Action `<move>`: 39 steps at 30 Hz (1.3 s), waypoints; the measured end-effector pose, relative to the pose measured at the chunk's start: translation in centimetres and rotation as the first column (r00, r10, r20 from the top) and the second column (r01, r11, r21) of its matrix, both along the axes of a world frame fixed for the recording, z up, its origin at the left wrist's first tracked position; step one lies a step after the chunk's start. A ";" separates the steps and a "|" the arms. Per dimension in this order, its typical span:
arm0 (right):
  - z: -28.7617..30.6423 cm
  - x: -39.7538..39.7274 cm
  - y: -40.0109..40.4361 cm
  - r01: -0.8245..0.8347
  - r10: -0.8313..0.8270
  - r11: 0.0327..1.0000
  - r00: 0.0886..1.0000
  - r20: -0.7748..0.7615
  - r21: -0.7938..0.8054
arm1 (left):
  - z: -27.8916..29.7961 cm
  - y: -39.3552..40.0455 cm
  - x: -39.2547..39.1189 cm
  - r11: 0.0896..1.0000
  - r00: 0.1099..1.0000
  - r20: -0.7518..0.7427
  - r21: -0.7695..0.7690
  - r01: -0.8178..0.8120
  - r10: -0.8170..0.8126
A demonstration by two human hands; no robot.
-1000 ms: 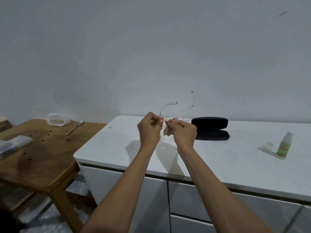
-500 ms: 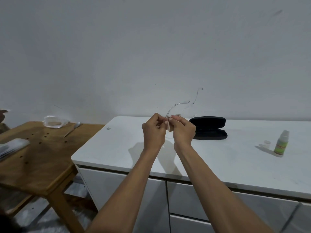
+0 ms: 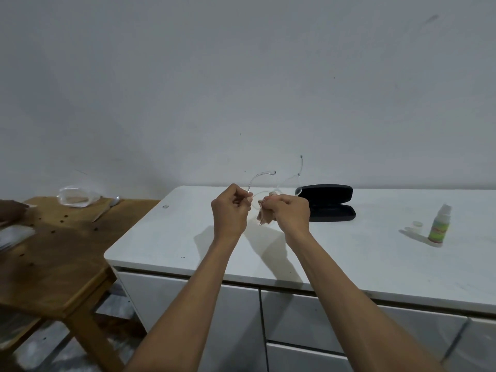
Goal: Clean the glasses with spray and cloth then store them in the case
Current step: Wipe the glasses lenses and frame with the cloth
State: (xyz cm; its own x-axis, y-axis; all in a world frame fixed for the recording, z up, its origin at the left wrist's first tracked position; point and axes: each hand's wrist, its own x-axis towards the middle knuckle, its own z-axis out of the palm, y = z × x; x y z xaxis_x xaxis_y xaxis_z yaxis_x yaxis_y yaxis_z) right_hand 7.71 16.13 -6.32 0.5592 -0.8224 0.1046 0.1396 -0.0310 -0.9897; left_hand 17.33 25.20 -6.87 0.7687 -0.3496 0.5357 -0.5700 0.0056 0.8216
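Your left hand pinches the clear glasses by the frame while your right hand rubs a lens with the tan cloth. Wiping looks underway; storing remains, with the case open at two o'clock.

A plain home room: white drawer cabinet, wooden side table, bare wall.

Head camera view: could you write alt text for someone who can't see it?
Two bare hands hold clear-framed glasses above a white cabinet; the right hand rubs them with a tan cloth. Behind lie an open black case and a spray bottle.
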 end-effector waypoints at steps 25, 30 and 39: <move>0.1 0.7 0.4 0.030 -0.037 0.995 0.996 0.078 0.090 | 0.8 0.2 0.8 0.999 0.999 0.040 0.033 0.010 -0.012; 0.8 2.6 2.5 0.312 -0.348 0.932 0.913 0.213 0.185 | 0.9 -0.2 -0.2 0.999 0.990 0.140 0.046 -0.003 -0.003; 1.0 3.8 1.3 0.091 -0.122 0.981 0.976 0.183 0.169 | 2.1 -0.2 -0.1 1.000 0.992 0.123 0.018 0.001 -0.003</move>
